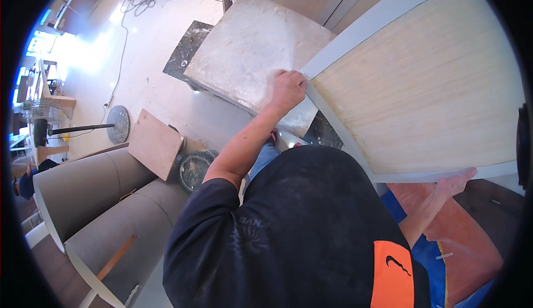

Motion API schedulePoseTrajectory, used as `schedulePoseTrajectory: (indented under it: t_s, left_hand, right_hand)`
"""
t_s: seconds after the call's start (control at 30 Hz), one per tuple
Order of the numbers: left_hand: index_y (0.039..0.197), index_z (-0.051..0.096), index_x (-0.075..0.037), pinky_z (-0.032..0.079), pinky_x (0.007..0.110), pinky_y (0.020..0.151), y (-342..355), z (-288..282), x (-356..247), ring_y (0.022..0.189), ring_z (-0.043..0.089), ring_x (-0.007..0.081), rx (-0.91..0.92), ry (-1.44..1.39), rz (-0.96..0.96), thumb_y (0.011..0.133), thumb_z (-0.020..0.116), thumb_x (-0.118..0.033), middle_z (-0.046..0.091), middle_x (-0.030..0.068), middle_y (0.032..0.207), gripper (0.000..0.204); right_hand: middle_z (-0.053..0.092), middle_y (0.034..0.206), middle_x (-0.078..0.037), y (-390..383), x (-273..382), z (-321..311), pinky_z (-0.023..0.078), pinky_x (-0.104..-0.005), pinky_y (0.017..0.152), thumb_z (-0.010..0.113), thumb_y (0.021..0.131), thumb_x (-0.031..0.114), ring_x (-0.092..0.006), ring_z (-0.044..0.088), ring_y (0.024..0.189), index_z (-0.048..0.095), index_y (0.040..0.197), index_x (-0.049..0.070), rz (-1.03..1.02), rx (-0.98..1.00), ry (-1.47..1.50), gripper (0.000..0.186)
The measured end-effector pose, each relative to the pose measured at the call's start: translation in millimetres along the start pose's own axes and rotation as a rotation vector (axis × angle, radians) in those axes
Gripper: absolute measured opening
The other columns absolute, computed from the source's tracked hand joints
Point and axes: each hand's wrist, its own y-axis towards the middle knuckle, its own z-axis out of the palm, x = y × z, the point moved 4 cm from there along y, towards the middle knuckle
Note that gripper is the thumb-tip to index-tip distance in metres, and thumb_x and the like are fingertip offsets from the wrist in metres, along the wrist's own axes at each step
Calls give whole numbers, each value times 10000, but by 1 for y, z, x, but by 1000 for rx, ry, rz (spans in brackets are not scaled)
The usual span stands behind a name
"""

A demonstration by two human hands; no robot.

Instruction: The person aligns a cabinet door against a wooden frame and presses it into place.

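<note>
My left hand [288, 89] is closed on the left edge of a large pale wooden panel [433, 86] with a light grey border, at the right of the head view. My right hand [452, 183] grips the panel's lower edge, its thumb and fingers partly hidden by it. The panel is tilted across the view, beside a dusty, pale square board [250, 47] that lies on a darker stained base [189, 47]. My shoes show below the board, between it and my body.
Two large grey curved forms [94, 186] lie at lower left, by a small board [152, 144], a bucket [197, 169] and a standing fan [40, 132]. Cables cross the floor. A person in dark clothing [25, 183] is at far left. Red and blue sheeting [461, 241] lies at lower right.
</note>
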Motion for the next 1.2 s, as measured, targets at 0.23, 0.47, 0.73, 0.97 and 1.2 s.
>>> schedulePoseTrajectory:
  t_s: [0.23, 0.47, 0.73, 0.97, 1.2]
  left_hand:
    - [723, 691, -85, 472, 426, 836, 0, 6, -3, 761, 677, 304, 8, -85, -49, 819, 748, -137, 706, 87, 767, 124]
    - [715, 679, -89, 466, 437, 829, -5, 7, 1, 752, 681, 307, -8, -107, -106, 818, 746, -150, 703, 90, 753, 137]
    - [735, 705, -68, 499, 469, 749, -5, 19, -5, 720, 683, 344, 24, -29, -240, 837, 718, -224, 713, 137, 764, 188]
    - [806, 730, -27, 556, 474, 736, -2, 0, -3, 791, 706, 390, 129, -128, -496, 895, 717, -308, 725, 197, 837, 295]
    - [820, 733, -31, 558, 482, 749, 11, 2, -6, 813, 706, 392, 103, -38, -394, 895, 718, -296, 730, 200, 876, 276]
  right_hand:
    - [483, 1544, -212, -24, 20, 12, 419, -444, 1150, 655, 967, 628, -340, 507, 1360, 426, 1490, -150, 35, -53, -34, 965]
    - [490, 1535, -200, -17, 17, 6, 412, -435, 1150, 666, 962, 625, -332, 507, 1356, 436, 1488, -146, 7, -47, -29, 962]
    - [497, 1523, -211, -20, 18, 6, 422, -440, 1140, 685, 943, 636, -338, 517, 1343, 446, 1473, -156, -7, -28, -1, 983]
    - [520, 1503, -212, -21, 19, 1, 433, -436, 1130, 673, 954, 633, -337, 531, 1325, 464, 1466, -148, 8, -83, -44, 957]
    - [530, 1492, -199, 1, 1, -20, 442, -436, 1116, 661, 973, 609, -326, 538, 1302, 497, 1445, -142, -63, -52, -14, 901]
